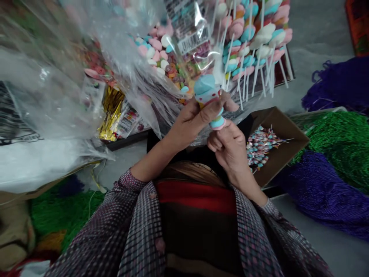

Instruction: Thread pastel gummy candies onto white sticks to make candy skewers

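Note:
My left hand (193, 121) is closed round a pastel marshmallow candy (206, 90), blue on top with pink and white below. My right hand (229, 144) sits just under it, fingers curled, pinching the candy's lower end (217, 123). Both hands are held up in front of my chest, over a dark lap. Whether a stick is in the candy is hidden by my fingers.
Finished marshmallow lollipops on white sticks (253, 42) stand at the back. Clear plastic bags of candies (121, 57) fill the left. A brown cardboard box (285, 130) holds small wrapped lollipops (259, 146). Green (343, 142) and purple (323, 192) bead heaps lie right.

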The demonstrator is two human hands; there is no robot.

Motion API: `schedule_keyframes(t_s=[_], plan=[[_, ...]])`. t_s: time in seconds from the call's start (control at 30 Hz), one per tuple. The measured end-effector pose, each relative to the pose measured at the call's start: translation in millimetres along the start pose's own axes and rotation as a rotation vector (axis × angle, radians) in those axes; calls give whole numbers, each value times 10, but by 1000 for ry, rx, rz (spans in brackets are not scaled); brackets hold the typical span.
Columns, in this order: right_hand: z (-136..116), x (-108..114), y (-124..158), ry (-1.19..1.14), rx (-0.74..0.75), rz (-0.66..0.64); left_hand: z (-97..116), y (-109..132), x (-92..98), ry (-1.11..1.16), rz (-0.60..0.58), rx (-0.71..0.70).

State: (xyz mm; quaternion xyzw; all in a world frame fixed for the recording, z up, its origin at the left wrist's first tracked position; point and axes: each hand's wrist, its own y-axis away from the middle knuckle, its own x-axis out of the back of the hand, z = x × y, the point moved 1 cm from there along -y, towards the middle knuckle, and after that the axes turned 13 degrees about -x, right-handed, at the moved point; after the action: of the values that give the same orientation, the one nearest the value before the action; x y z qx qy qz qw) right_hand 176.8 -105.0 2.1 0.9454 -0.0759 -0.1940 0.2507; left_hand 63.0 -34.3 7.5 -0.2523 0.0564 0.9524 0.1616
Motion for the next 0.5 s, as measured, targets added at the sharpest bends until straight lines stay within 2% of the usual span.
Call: schedule_keyframes(t_s=[0.1, 0.17, 0.23, 0.33, 0.43, 0.5], plan=[[-4, 35, -52, 1, 102, 31, 244, -62, 124, 34, -195, -119], [18, 59, -98, 40, 149, 29, 448, -83, 167, 94, -243, -246], [42, 75, -132, 101, 215, 37, 618, -89, 148, 148, -169, -288], [50, 83, -121, 284, 404, 135, 714, -81, 19, 212, 85, -290], [42, 72, -57, 428, 544, 274, 614, -65, -133, 368, 191, -299], [44, 58, -27, 386, 492, 291, 505, -56, -187, 448, 235, -288]])
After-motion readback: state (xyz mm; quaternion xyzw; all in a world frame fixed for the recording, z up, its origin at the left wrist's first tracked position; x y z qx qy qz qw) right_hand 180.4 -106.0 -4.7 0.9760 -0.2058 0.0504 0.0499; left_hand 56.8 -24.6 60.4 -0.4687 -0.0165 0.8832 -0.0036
